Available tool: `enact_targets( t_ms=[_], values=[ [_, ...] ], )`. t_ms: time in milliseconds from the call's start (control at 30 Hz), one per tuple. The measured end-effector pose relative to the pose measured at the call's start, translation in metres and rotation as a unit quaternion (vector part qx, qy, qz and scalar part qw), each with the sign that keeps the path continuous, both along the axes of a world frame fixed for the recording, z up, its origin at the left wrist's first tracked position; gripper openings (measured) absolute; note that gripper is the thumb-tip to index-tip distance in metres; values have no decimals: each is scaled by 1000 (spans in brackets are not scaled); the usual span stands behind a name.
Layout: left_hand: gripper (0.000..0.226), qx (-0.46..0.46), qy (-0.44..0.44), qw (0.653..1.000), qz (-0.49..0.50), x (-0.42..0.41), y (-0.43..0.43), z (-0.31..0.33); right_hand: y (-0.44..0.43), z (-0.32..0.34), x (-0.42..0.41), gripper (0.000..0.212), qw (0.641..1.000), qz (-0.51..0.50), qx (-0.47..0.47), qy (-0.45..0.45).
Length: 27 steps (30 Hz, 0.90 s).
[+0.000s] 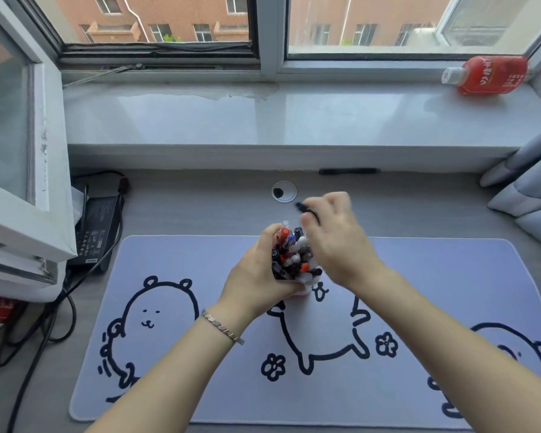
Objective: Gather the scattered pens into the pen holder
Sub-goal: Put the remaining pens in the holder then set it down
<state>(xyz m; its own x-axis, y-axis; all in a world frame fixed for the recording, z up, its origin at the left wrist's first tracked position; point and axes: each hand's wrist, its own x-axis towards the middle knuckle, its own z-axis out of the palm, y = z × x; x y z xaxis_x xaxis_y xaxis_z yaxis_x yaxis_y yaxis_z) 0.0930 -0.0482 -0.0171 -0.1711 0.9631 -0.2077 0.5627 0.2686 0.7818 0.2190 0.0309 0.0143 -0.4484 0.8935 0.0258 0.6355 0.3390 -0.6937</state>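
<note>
On the desk mat point(175, 254), left hand point(256, 276) clasps the pen holder point(303, 287); right hand's point(338, 242) grip pinches a black pen point(303, 208) above it.

Both my forearms run in from the bottom edge of the frame, bare, angling toward the centre. My left hand point(256, 276) is wrapped around the pen holder point(305, 287), fingers curled over its left side, thumb low near the base. A thin metal bracelet point(222, 327) sits on that wrist. My right hand point(334, 235) hovers just above and right of centre, back of the hand facing the camera, knuckles bent, fingers pinched on a black pen point(306, 209) that pokes out to the upper left. The right hand is blurred.
</note>
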Motion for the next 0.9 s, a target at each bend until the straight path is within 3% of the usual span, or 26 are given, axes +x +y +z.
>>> enact_targets(
  t_ms=[67, 133, 200, 300, 400, 533, 900],
  values=[
    [98, 44, 41, 998, -26, 0, -2, 2, 4, 6, 19, 35, 992, -69, -9, 106],
    [93, 146, 105, 980, -87, 1, -1, 3, 6, 8, 41, 26, 984, -123, -33, 124],
    [77, 234, 212, 936, -153, 7, 4, 0, 3, 6, 59, 23, 976, -143, -70, 147],
    [46, 271, 334, 885, -177, 16, 17, -4, -11, 6, 75, 28, 952, -172, -113, 225],
    [29, 275, 270, 910, -150, 14, 20, -11, -24, 10, 83, 24, 925, -208, -123, 292],
    [22, 305, 176, 929, -112, 12, 12, -23, -41, 15, 79, 26, 904, -202, -81, 367],
    [40, 273, 96, 957, -30, 16, 3, -23, -45, -11, 42, 47, 905, -85, 19, 416]
  ],
)
